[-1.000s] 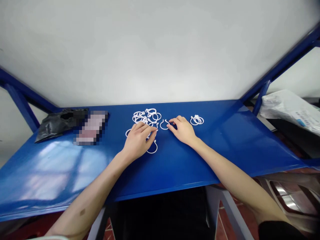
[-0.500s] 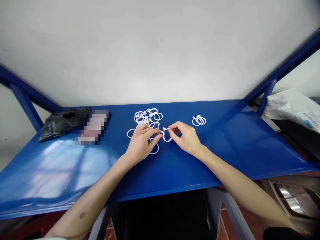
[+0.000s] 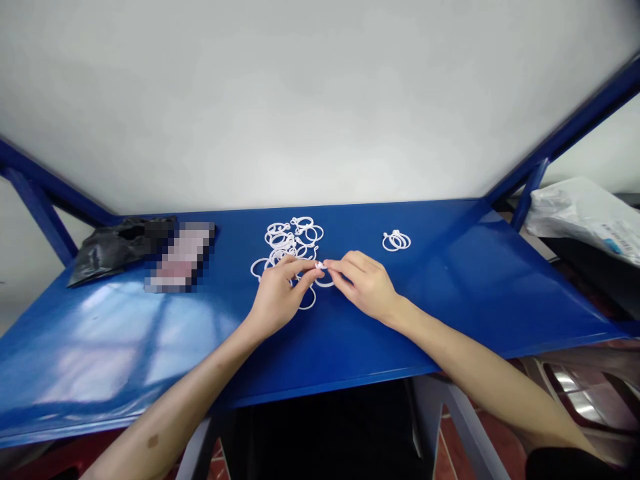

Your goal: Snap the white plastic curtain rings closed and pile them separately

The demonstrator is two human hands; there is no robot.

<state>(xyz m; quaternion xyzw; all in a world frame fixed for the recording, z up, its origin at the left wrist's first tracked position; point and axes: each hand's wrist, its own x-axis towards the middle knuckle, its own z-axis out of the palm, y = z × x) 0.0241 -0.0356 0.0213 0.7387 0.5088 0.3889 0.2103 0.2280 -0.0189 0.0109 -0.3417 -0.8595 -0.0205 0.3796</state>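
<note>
Between my two hands is a white plastic curtain ring [image 3: 325, 285], its small knobbed ends close together at my fingertips. My left hand [image 3: 278, 293] is closed, pinching the ring's left side between thumb and fingers. On the other side, the thumb and fingers of my right hand [image 3: 367, 287] are closed on the same ring. A loose pile of white curtain rings [image 3: 289, 241] lies behind and partly under my left hand, which hides some of them. A few overlapping curtain rings [image 3: 399, 239] lie apart, beyond my right hand.
The blue table [image 3: 310, 360] has a raised blue frame and a pale wall behind it. On the left lie a black plastic bag [image 3: 107, 250] and a pixelated flat object [image 3: 183, 257]. A clear and white plastic bag [image 3: 580, 213] sits at the far right.
The held ring's ends have come together, where a gap showed before. My right hand has moved left, towards my left hand. The view has shifted slightly.
</note>
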